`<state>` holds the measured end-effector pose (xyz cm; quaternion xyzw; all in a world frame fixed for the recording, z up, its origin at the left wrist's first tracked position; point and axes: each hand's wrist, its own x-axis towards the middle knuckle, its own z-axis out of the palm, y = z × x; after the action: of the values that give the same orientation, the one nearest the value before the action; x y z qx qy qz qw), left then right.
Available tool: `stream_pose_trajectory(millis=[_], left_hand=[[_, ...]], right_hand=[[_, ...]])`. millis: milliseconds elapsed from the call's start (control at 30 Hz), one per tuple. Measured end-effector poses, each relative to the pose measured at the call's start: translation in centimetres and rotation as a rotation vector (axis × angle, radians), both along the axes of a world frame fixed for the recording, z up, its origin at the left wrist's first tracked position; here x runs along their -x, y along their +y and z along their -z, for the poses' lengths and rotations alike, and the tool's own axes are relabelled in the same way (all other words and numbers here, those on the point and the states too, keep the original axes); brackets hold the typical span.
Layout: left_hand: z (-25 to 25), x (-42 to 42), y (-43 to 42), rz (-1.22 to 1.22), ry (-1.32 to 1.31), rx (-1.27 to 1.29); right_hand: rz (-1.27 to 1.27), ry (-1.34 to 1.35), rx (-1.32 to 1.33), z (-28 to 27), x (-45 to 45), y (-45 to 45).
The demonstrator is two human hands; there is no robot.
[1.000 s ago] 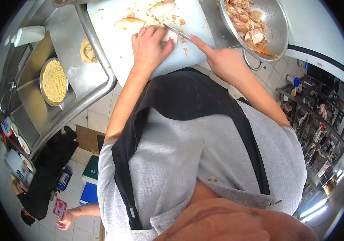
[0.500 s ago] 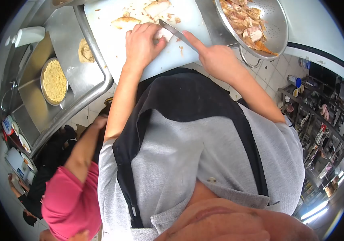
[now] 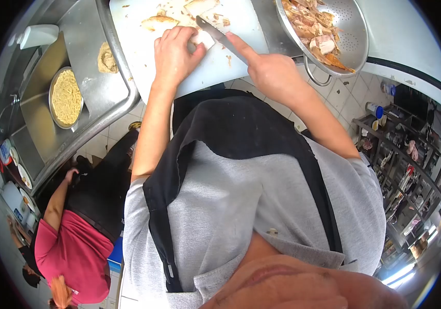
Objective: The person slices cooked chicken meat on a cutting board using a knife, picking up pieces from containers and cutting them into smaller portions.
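Observation:
My right hand (image 3: 274, 74) grips a knife (image 3: 219, 36), with the index finger stretched along the back of the blade. The blade lies over a pale piece of meat (image 3: 202, 40) on the white cutting board (image 3: 148, 56). Curled around that same piece, my left hand (image 3: 175, 54) presses it to the board from the left. Browned pieces of cooked meat (image 3: 159, 22) and small scraps lie farther up the board. Part of the pale piece is hidden under my left fingers.
A steel colander (image 3: 352, 49) heaped with torn meat (image 3: 318, 36) stands right of the board. On the left is a steel sink (image 3: 37, 110) with a bowl of yellowish food (image 3: 67, 98) and a beige lump (image 3: 108, 59) on its ledge. A person in a red shirt (image 3: 78, 247) is behind left.
The knife and both my hands have shifted slightly left, and more of the pale piece shows. The person in red has moved farther away to the left.

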<state>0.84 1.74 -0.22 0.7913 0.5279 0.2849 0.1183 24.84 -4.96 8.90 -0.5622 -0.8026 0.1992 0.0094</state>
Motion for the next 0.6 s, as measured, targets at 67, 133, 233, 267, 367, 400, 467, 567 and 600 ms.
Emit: stream_pose_trajectory(millis=[67, 133, 233, 267, 367, 400, 467, 567, 600], left_hand=[[0.1, 0.1, 0.1, 0.036, 0.002, 0.026], [0.1, 0.0, 0.2, 0.035, 0.024, 0.029], [0.0, -0.2, 0.3, 0.044, 0.043, 0.031], [0.0, -0.2, 0.3, 0.051, 0.043, 0.023], [-0.1, -0.2, 0.3, 0.05, 0.049, 0.042], [0.0, -0.3, 0.5, 0.047, 0.05, 0.032], [0.6, -0.4, 0.2, 0.01, -0.009, 0.004], [1.3, -0.1, -0.2, -0.005, -0.019, -0.019], [1.5, 0.0, -0.3, -0.003, -0.017, -0.013]], right_hand=[[-0.028, 0.012, -0.01, 0.3, 0.2, 0.0], [-0.034, -0.008, -0.01, 0.4, 0.3, 0.0], [-0.037, -0.011, -0.016, 0.4, 0.3, -0.2], [-0.038, -0.011, -0.017, 0.8, 0.5, 0.1], [-0.03, 0.027, -0.049, 3.2, 1.3, 1.0], [-0.027, 0.049, -0.086, 4.0, 1.4, 1.4], [-0.017, 0.079, -0.124, 4.1, 1.4, 1.5], [0.027, 0.077, -0.069, 3.0, 0.8, 1.0], [0.034, 0.053, -0.08, 2.7, 0.7, 0.7]])
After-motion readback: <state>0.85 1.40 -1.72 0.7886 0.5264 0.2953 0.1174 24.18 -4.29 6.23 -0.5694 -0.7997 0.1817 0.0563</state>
